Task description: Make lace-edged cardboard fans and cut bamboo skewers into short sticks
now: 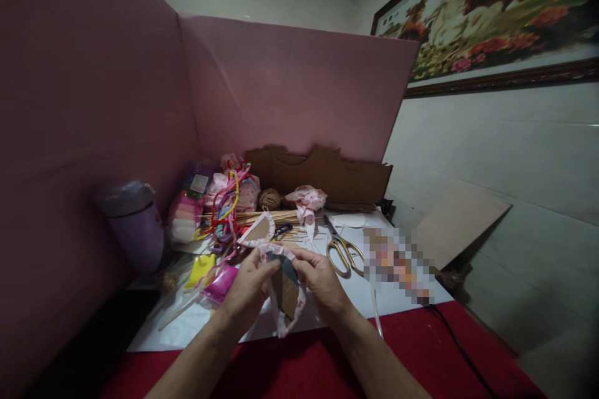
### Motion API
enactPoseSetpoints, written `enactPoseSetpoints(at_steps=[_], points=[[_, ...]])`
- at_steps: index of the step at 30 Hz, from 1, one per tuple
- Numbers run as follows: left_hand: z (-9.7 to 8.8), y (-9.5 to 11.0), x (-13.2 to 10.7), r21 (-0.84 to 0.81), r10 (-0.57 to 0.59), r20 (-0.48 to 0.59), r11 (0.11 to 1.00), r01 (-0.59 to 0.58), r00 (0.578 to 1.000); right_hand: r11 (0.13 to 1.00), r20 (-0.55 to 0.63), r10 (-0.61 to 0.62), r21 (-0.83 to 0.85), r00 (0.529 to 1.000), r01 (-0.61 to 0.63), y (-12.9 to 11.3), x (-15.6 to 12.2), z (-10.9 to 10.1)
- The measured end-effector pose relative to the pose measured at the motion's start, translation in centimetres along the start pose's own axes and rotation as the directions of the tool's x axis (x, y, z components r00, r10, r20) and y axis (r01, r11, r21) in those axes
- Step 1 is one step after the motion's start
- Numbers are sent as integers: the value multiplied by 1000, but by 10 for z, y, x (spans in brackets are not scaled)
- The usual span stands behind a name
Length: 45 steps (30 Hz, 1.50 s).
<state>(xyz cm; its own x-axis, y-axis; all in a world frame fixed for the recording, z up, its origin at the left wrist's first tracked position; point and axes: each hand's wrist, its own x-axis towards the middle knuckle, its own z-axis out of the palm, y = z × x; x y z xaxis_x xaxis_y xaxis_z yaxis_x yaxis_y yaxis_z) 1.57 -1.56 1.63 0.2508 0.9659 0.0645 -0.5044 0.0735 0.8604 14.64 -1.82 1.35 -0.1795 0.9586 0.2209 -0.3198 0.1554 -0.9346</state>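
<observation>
L hand & R hand: cloth-edged cardboard pc gripped by both, nearer than & left of scissors.
Rim wrap apparently mostly done, centre left bare; whether edges are fixed can't be told. Similar pc, prob. edged already, laid left of scissors; pink cloth bunched near their tips.

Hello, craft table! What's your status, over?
Left hand and right hand: both holding fabric-edged cardboard piece. Similar piece just beyond. Scissors close by, right side.
</observation>
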Motion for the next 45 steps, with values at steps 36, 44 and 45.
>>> enactPoseSetpoints(at_steps=[36, 44, 45], points=[[5, -6, -1, -14, -84, -86, 996, 83, 993, 954, -153, -64, -300, 986, 15, 10, -1, -1], [3, -8, 1, -8, -82, -133, 997, 82, 988, 957, -150, -69, -290, 986, 23, 9, -4, 1], [2, -9, 2, -5, -79, -129, 997, 79, 988, 955, -154, -72, -297, 985, 24, 10, -4, 1]])
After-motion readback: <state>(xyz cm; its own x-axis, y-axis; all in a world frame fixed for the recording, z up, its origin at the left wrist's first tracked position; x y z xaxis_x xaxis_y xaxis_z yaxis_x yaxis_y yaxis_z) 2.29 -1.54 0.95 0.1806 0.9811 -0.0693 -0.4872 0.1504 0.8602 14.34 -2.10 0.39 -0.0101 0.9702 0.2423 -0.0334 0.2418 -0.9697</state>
